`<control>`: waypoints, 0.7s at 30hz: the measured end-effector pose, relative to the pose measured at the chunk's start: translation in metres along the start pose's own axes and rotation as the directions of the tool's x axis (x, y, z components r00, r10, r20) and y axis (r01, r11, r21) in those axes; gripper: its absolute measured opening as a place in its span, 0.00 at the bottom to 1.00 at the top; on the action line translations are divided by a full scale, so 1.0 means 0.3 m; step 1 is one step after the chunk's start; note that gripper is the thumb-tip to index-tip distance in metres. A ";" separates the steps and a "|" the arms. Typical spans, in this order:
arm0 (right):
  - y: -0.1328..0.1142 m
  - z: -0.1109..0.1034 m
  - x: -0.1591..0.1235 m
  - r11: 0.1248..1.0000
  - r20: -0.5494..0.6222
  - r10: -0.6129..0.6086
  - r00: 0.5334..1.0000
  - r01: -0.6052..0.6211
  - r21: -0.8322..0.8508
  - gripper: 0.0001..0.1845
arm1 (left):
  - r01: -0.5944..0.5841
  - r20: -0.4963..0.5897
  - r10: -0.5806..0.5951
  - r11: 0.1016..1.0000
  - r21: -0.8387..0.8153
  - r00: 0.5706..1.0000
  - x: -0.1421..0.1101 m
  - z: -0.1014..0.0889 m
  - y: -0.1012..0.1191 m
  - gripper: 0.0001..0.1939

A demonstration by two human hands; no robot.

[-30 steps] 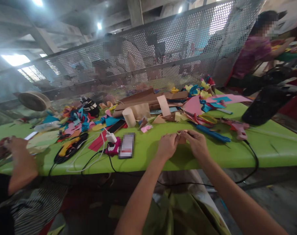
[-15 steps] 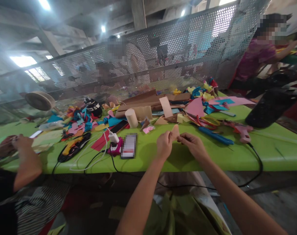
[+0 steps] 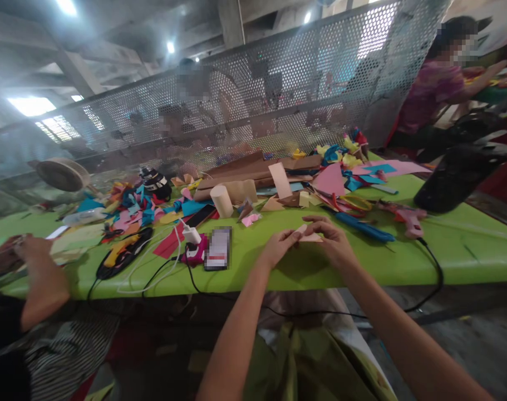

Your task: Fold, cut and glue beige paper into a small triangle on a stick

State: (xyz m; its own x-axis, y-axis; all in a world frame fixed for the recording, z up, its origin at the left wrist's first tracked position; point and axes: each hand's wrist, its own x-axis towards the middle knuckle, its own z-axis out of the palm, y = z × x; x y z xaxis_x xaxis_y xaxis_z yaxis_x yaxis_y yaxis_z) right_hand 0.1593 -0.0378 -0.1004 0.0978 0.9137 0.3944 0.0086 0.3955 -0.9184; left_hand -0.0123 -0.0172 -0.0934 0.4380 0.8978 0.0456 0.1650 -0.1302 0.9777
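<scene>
Between my two hands is a small piece of pale pink paper [image 3: 310, 237], held just above the green table. My left hand [image 3: 279, 245] pinches its left side between thumb and fingers. The fingers of my right hand [image 3: 329, 236] are bent over its right side and gripping it. Parts of the paper are hidden behind my fingers. Beyond my hands lie a strip of pale pink paper [image 3: 280, 180] and scraps of brown paper [image 3: 273, 204]. A pair of scissors [image 3: 355, 204] with yellow and red on it rests beyond my right hand.
A blue cutter-like tool [image 3: 364, 226] and a pink glue gun [image 3: 412, 221] lie to the right, near a black bottle-like object [image 3: 453, 181]. Left are a phone [image 3: 218, 248], a pink plug adapter [image 3: 195, 250], cables and a paper roll [image 3: 222, 201]. A co-worker's hands [image 3: 21, 253] are far left.
The paper has gone from standing upright to lying flatter between my hands. My right fingers have come over its top. The whole view has shifted slightly.
</scene>
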 end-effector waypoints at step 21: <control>0.025 0.006 0.005 0.992 -0.064 0.117 0.991 -0.120 -0.044 0.27 | -0.006 -0.158 -0.004 0.998 -0.062 0.987 -0.002 0.000 0.015 0.22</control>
State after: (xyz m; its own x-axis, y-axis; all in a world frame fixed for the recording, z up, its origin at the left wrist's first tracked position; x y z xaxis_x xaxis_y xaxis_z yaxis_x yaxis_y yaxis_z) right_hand 0.1578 -0.0333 -0.1067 0.1611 0.9460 0.2811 0.0405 0.2783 -0.9596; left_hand -0.0119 -0.0183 -0.0890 0.2921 0.9536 0.0733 0.1077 -0.1089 0.9882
